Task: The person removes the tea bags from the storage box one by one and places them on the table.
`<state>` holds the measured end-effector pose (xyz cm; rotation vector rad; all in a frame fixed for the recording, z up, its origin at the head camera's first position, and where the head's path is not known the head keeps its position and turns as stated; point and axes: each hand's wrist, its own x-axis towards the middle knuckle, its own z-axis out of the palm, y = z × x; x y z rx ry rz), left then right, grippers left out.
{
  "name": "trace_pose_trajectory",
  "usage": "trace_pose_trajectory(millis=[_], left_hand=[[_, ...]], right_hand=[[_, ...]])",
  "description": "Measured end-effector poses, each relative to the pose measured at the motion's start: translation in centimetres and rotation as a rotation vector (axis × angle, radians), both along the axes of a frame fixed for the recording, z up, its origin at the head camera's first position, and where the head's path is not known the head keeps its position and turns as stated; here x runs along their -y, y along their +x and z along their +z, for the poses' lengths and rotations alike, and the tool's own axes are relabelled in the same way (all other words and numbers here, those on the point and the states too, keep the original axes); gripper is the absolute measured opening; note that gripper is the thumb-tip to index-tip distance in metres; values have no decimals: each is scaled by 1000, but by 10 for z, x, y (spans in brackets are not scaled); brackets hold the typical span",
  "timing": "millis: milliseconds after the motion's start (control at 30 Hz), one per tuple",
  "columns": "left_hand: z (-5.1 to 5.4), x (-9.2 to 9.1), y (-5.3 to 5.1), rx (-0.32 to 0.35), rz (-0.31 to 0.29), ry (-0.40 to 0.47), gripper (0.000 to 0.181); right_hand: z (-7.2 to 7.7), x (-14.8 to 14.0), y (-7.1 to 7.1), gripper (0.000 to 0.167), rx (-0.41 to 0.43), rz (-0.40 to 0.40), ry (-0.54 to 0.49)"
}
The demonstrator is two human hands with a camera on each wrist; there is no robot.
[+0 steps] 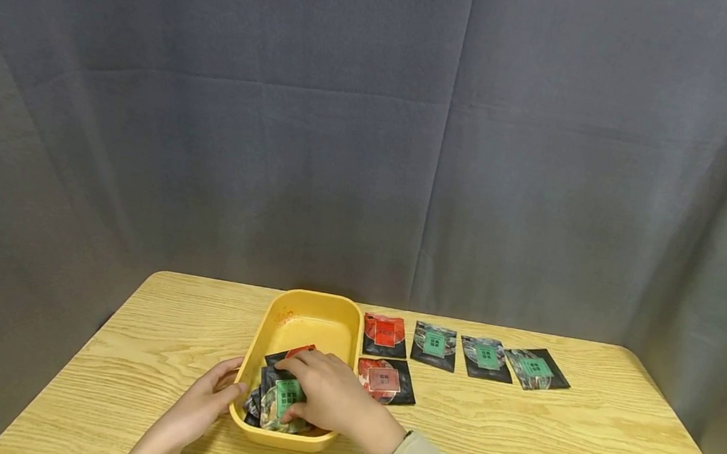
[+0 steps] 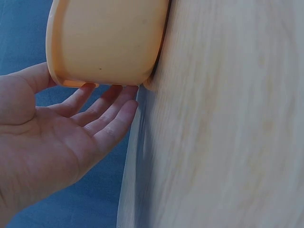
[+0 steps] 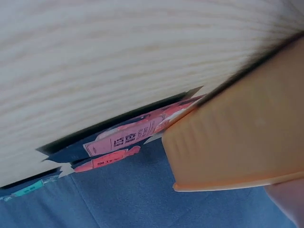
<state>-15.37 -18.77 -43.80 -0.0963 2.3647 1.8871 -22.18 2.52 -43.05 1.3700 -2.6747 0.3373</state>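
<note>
A yellow plastic bin [image 1: 322, 329] stands on the table with several black packets inside its near half. On top lies a packet with a green label [image 1: 272, 408], and a bit of red from another packet [image 1: 301, 350] shows behind it. My left hand [image 1: 209, 395] holds the bin's left side, thumb at the rim and fingers against the outer wall; the left wrist view shows these fingers [image 2: 112, 128] from below. My right hand [image 1: 329, 391] reaches into the bin over the green-label packet, thumb and forefinger spread apart at it. Its other fingertips are hidden.
Right of the bin lie two red-label packets [image 1: 385, 335], one behind the other. Further right, three green-label packets [image 1: 434, 346] lie in a row on the wooden table [image 1: 545, 445]. A grey curtain [image 1: 357, 147] hangs behind the table.
</note>
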Motion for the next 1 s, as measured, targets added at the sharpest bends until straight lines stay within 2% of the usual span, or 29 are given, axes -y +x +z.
trace_pose_trajectory(millis=[200,367,533,633,800,1000], left_hand=[[-1,0,-1,0,-3,13,53],[-2,2,-1,-7,-32,27,53],[-2,3,0,-4,-35,27,53],[-2,2,0,-9,-27,34,53],[-2,1,0,-11,-9,42,53],[-3,2,-1,-10,-33,38,54]], right_hand=[[2,-1,1,58,-10,-13,-50],[8,-1,4,49,-31,-18,-88],[16,-1,9,40,-9,-29,-114],[21,-3,12,33,42,-44,-132],[29,-9,17,22,178,-52,-134],[39,-19,24,22,293,-71,-164]])
